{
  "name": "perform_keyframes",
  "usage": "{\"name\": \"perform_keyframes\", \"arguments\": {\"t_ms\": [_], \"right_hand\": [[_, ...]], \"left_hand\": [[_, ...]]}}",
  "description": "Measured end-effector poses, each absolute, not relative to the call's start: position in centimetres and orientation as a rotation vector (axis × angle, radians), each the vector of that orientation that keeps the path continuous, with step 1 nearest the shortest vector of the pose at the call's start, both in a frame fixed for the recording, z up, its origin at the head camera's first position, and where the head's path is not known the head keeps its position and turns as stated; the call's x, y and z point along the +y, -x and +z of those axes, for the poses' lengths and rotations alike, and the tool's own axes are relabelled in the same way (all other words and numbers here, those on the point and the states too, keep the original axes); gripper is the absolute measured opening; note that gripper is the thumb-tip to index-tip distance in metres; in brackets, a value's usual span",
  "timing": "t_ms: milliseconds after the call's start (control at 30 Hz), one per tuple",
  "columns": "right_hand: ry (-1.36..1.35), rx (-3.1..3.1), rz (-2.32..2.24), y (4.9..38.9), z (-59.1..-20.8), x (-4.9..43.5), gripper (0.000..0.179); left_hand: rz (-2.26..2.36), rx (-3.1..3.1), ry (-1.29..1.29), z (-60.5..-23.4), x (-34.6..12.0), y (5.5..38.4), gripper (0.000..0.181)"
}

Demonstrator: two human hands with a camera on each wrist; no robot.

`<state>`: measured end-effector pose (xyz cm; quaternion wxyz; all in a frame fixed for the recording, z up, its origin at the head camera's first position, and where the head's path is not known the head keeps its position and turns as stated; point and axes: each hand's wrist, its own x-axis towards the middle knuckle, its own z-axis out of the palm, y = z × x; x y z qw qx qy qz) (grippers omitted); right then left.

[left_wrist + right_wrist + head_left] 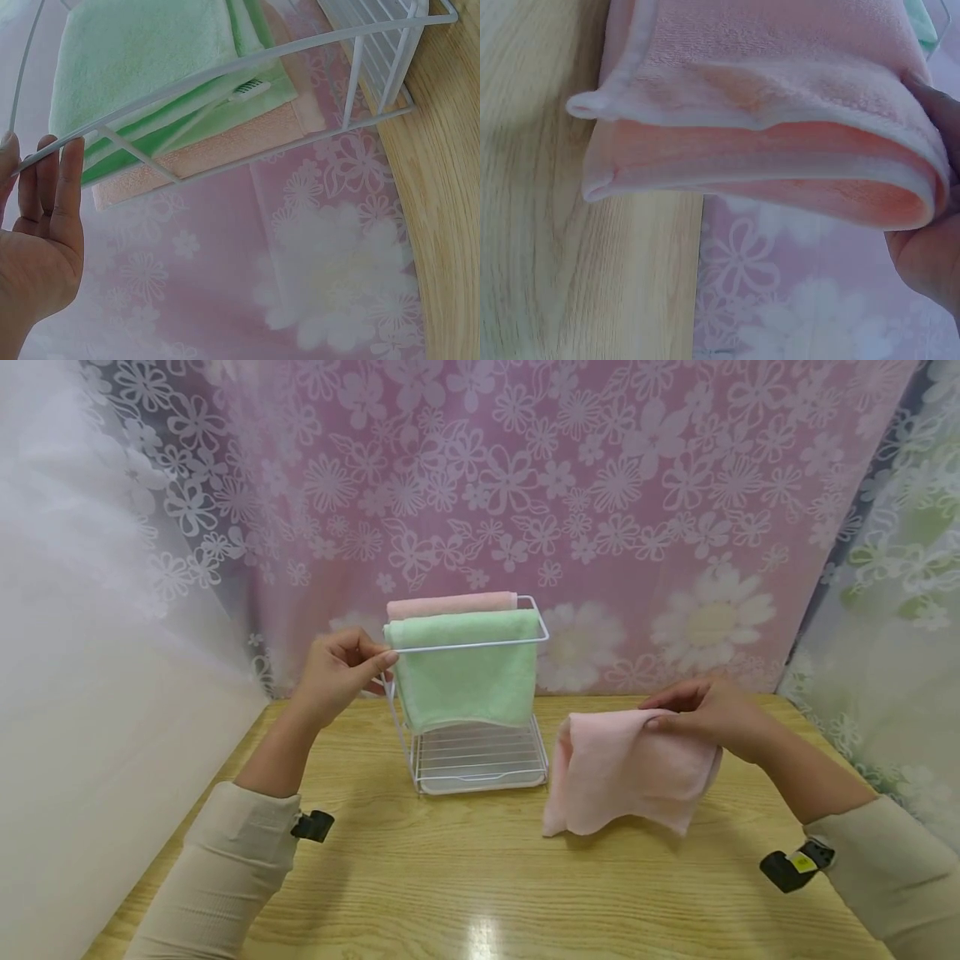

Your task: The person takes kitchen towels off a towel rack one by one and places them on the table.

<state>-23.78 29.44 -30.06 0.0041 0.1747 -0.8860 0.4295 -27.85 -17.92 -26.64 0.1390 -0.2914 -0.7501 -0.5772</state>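
A white wire rack [480,778] stands on the table with a green towel [468,681] draped over its upper bars. Behind that one hangs a folded pink towel [450,605]. The left hand [337,675] pinches the rack's side wire near its upper left corner; in the left wrist view the fingers wrap that wire [225,69]. To the right of the rack, the right hand [720,720] grips another pink towel [622,772] by its folded top edge. This towel hangs down in loose folds, its open layers showing in the right wrist view.
The wooden table [450,877] runs back to a pink flowered curtain [480,485]. Pale sheeting [97,610] closes the left side, and a flowered white sheet [900,635] the right. A shallow tray forms the rack's base.
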Motion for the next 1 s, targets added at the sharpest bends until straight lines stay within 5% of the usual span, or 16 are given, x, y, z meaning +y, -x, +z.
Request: {"name": "perform_keyframes", "arguments": {"t_ms": [1000], "right_hand": [[-0.404, -2.937, 1.128, 29.1, -28.7, 31.9, 0.043]], "left_hand": [[-1.648, -2.191, 0.838, -26.6, -18.0, 27.9, 0.013]]}}
